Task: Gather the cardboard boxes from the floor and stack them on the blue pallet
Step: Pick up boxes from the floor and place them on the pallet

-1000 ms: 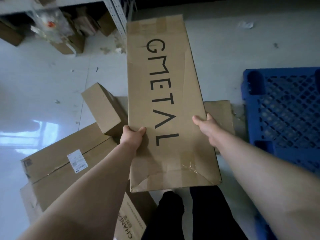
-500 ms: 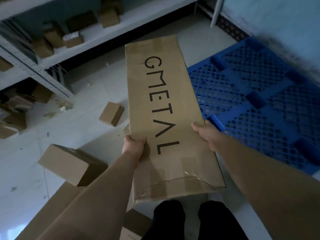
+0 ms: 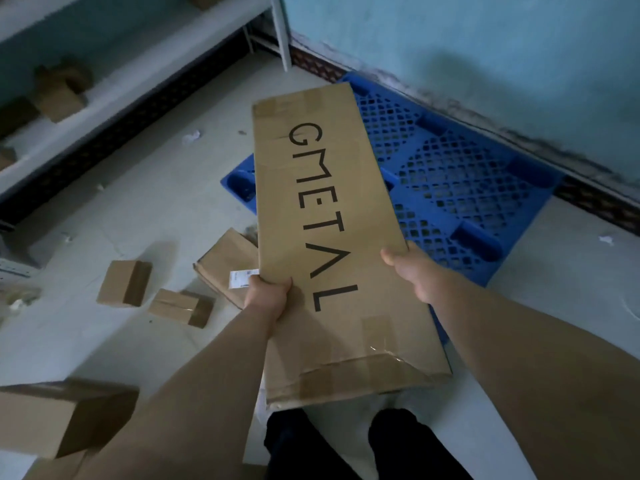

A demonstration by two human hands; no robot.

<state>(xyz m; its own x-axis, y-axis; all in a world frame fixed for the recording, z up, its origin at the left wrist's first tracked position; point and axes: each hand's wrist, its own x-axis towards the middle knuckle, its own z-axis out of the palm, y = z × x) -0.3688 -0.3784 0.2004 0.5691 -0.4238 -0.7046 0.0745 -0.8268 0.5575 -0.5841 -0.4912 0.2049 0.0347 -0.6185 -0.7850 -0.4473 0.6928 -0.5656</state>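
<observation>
A long flat cardboard box printed GMETAL (image 3: 332,216) is held in the air in front of me, its far end over the blue pallet (image 3: 460,181). My left hand (image 3: 266,297) grips its left edge, thumb on top. On the right edge, my right hand (image 3: 412,271) grips with the thumb over the top face. The pallet lies on the floor against the teal wall, bare where visible. More cardboard boxes lie on the floor to the left: a flat labelled one (image 3: 227,265), two small ones (image 3: 124,284) (image 3: 180,306), and a larger one (image 3: 59,417) near my left arm.
White shelving (image 3: 104,91) with small boxes runs along the left and back. The teal wall (image 3: 485,46) borders the pallet on the right. My feet (image 3: 346,445) stand on the pale floor just before the pallet's near corner. Paper scraps dot the floor.
My view has turned right, bringing the pallet from the right side to straight ahead. The GMETAL box, still held in both hands, now reaches over the pallet.
</observation>
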